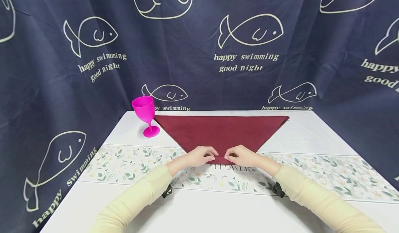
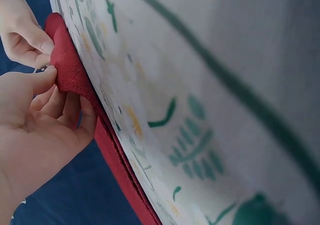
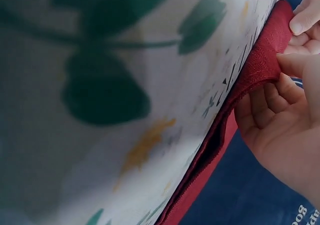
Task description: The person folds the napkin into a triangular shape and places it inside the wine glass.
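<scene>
Dark blue curtain (image 1: 199,60), printed with pale fish and lettering, fills the upper frame; before it lies a white surface (image 1: 218,210) crossed by a floral band (image 1: 115,163). Dark red cloth (image 1: 219,134), folded in layers, occupies the middle of the head frame, its wide edge toward the curtain, its narrow end at lower centre. I judge it light, soft and limp, with no stiffness of its own and nothing to break; its textured weave should resist slipping, though the layers may slide over one another. I would take hold at the narrow end, pinching all layers between thumb and fingers. Left hand (image 1: 202,156) and right hand (image 1: 242,155), just apart at lower centre, each grip that end, narrowed to a pinch; both wrist views show the edge curled between them. Forearms in cream sleeves (image 1: 140,182) converge from the lower corners, fingertips turned toward each other. Pink goblet (image 1: 145,112) stands upright at left of centre, near the cloth's far corner.
</scene>
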`<state>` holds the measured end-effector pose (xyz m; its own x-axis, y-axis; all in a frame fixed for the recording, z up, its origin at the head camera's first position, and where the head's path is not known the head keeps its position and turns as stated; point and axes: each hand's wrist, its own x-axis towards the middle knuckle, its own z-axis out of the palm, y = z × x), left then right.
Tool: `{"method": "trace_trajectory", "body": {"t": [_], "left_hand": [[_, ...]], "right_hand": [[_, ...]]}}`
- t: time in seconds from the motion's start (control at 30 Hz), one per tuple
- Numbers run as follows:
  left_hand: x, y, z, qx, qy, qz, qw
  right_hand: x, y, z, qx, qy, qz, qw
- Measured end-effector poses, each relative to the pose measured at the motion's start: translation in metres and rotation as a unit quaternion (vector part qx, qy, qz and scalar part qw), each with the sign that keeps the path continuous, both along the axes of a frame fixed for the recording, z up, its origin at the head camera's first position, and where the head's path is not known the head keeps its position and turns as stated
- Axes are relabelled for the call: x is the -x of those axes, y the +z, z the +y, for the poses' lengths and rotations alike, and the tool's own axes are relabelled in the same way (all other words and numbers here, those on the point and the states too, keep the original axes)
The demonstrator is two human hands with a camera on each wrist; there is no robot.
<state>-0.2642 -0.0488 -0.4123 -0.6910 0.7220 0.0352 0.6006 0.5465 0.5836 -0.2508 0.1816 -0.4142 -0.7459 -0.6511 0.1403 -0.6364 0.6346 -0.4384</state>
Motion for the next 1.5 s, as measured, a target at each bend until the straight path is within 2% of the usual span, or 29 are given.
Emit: {"method": "trace_trajectory", "body": {"t": [0.4,0.67,0.8,1.0,1.2,1.4,1.5], "left_hand": [[0.0006,0.002,-0.0029,0.006,-0.004,0.021,0.9997],[0.0028,0.0007,-0.0047,0.003,-0.015,0.049,0.9987],[0.0041,-0.0009,-0.0052,-0.017,-0.017,0.058,0.998],[0.0059,-0.0015,-0.0064,-0.03,-0.014,0.066,0.9973],[0.0064,-0.0027,-0.008,-0.014,-0.013,0.068,0.9975],[0.0055,-0.0023,-0.0088,-0.006,-0.022,0.063,0.9977],[0.0063,-0.0028,-0.0088,-0.002,-0.03,0.064,0.9975]], "right_hand": [[-0.0022,0.0028,-0.0024,0.058,-0.03,0.004,0.998],[-0.0032,0.0054,-0.003,0.039,-0.071,0.011,0.997],[-0.0026,0.0045,-0.0024,0.032,-0.081,0.014,0.996],[0.0001,0.0022,-0.0013,0.049,-0.057,0.048,0.996],[0.0013,0.0013,-0.003,0.067,-0.016,0.048,0.996],[0.0004,0.0017,-0.005,0.063,0.027,0.057,0.996],[-0.0005,0.0019,-0.0058,0.056,0.036,0.059,0.996]]}}
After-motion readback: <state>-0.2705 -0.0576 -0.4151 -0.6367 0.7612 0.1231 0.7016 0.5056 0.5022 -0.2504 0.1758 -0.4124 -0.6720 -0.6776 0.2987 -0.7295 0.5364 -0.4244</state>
